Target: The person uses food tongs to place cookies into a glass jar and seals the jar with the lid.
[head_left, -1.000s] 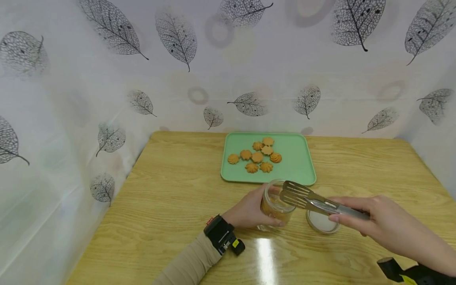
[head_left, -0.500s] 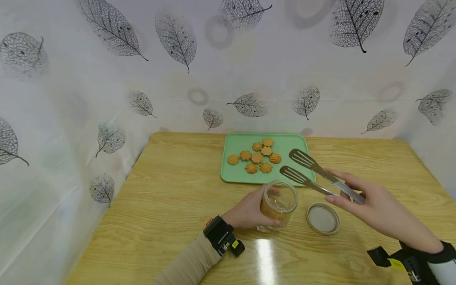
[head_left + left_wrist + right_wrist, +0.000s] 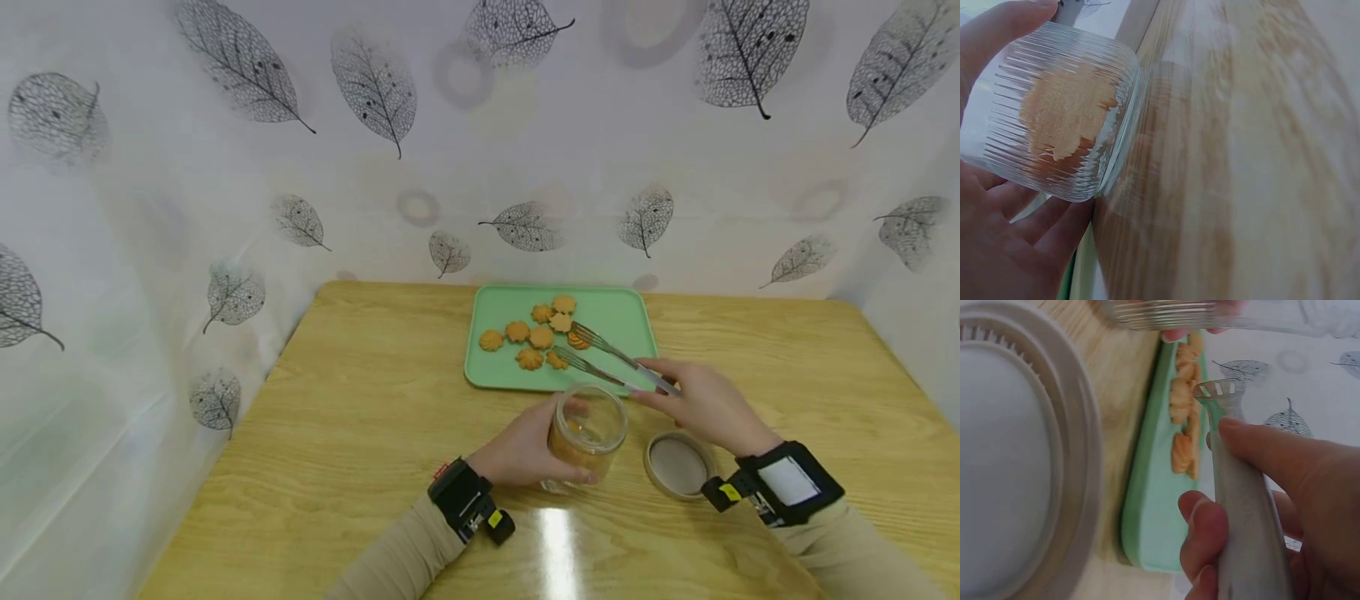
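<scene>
My left hand grips a ribbed clear glass jar that stands tilted with its mouth uncovered. Through its wall in the left wrist view, a golden cookie shows near the bottom. In my right hand is a pair of metal tongs with slotted tips, held between thumb and fingers. Its two arms are spread apart over the green tray, tips overlapping the right-hand cookies. Several piped cookies lie on that tray, two partly hidden behind the tongs.
A round lid lies on the wooden table, right of the jar and below my right wrist. Behind the table's far edge hangs a pale curtain printed with leaves.
My right hand has carried the tongs from over the jar's mouth forward and left to the tray's cookies. Their arms have spread apart. The left hand and jar stay in place.
</scene>
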Demonstrator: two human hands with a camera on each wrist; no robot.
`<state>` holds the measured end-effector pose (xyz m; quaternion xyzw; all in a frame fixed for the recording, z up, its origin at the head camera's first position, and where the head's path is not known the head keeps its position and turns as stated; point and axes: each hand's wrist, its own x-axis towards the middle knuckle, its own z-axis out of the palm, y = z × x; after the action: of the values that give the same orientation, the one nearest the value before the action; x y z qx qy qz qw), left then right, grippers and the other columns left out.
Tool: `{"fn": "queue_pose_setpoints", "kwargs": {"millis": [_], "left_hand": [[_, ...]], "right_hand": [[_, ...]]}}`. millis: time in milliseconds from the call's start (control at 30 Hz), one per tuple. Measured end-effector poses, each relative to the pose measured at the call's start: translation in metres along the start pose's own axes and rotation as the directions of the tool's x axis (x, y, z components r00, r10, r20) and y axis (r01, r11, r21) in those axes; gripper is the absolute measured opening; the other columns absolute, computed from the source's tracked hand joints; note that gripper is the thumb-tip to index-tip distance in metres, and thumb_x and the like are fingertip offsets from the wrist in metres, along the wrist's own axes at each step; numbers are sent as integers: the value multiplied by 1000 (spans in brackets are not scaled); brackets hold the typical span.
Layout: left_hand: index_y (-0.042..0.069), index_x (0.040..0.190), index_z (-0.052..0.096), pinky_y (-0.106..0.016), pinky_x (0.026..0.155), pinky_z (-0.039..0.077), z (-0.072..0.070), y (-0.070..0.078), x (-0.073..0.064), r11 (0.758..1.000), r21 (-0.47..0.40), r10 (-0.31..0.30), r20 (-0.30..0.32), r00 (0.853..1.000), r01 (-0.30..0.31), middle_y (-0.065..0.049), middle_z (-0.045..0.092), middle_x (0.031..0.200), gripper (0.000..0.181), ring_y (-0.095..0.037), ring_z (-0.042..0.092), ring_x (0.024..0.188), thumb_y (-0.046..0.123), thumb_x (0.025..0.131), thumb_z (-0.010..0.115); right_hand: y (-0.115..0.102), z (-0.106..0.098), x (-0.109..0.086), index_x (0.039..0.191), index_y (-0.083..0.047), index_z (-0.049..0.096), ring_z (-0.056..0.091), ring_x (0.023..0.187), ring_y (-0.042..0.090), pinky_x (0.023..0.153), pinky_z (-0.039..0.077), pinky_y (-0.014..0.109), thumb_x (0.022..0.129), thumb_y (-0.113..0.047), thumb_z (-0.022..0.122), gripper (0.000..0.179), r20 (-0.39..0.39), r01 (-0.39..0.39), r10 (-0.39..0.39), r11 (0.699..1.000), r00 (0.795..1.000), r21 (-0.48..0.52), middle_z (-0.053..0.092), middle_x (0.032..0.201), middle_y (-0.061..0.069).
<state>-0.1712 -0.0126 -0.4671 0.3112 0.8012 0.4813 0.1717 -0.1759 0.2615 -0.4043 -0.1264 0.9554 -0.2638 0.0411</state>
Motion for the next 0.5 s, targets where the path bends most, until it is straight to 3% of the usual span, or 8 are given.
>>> {"fn": "queue_pose_setpoints", "kwargs": {"millis": [200, 500], "left_hand": [[33, 159, 30, -39, 115, 41, 1, -1, -1, 1000, 12, 6, 0, 1000, -6, 4, 55, 148, 103, -12, 52, 134, 47, 74, 88], [33, 159, 31, -39, 114, 42, 1, -2, 0, 1000, 23, 5, 5, 1000, -5, 4, 55, 148, 103, -11, 52, 134, 46, 74, 88]], "right_hand": [[6, 15, 11, 144, 4, 58, 46, 46, 11, 42, 40, 26, 95, -42, 69, 68, 36, -5, 4, 1000, 999, 14, 52, 62, -1], [5, 20, 15, 146, 4, 56, 41, 54, 12, 51, 36, 30, 97, -53, 61, 76, 50, -17, 18, 1000, 999, -27, 41, 62, -2]]}}
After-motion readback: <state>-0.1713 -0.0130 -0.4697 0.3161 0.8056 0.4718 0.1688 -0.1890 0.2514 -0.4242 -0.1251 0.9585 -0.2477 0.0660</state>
